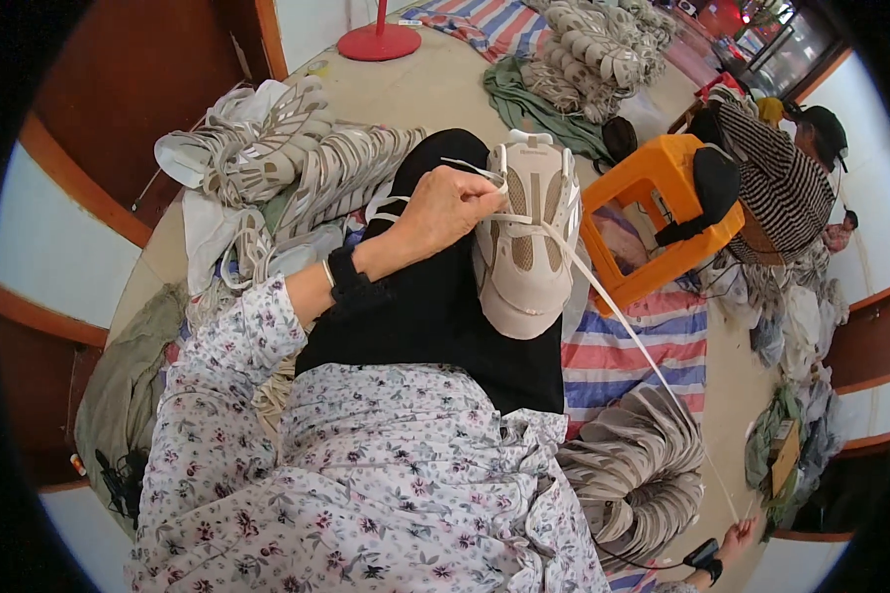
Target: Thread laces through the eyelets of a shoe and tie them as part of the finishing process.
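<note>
A beige and grey shoe upper [527,287] with mesh panels lies over my black-clad lap, its rounded toe toward me. My left hand [443,210] is closed in a pinch at its left eyelet edge, with strands of lace showing beside the fingers. A flat whitish shoelace [628,324] crosses the upper and runs taut down to the lower right. At its far end, my right hand [736,544] is stretched well out to the side, closed on the lace; its fingers are small and partly blurred in view.
Stacked shoe uppers lie at the left [351,168], at the lower right [643,465] and at the back [603,49]. An orange plastic stool [628,287] stands right of my lap on a striped sheet [653,341]. Beyond it sits a person in a striped top [776,168].
</note>
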Tool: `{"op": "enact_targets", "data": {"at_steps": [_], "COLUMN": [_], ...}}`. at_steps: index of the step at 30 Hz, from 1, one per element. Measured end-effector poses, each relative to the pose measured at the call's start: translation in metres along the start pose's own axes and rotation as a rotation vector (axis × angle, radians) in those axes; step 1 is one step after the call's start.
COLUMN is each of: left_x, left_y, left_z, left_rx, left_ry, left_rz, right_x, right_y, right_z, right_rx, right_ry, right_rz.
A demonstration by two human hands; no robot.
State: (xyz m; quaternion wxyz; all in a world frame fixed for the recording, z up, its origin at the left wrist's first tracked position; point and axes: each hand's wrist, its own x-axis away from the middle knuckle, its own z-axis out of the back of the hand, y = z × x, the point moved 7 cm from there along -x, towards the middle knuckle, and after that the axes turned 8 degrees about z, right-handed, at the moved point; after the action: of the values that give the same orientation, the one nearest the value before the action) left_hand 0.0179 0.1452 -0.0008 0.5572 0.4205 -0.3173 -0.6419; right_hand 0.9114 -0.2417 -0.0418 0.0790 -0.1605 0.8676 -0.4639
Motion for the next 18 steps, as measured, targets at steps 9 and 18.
{"op": "enact_targets", "data": {"at_steps": [9,18], "left_x": [0.016,0.025], "left_y": [0.000,-0.007], "left_z": [0.004,0.005], "left_rx": [0.231,0.145], "left_ry": [-0.030,-0.047], "left_rz": [0.015,0.171], "right_x": [0.053,0.417], "right_y": [0.089,0.301], "right_z": [-0.116,-0.481], "right_rx": [0.714,0.353], "right_ry": [-0.784,-1.364], "right_rz": [0.122,-0.325]}}
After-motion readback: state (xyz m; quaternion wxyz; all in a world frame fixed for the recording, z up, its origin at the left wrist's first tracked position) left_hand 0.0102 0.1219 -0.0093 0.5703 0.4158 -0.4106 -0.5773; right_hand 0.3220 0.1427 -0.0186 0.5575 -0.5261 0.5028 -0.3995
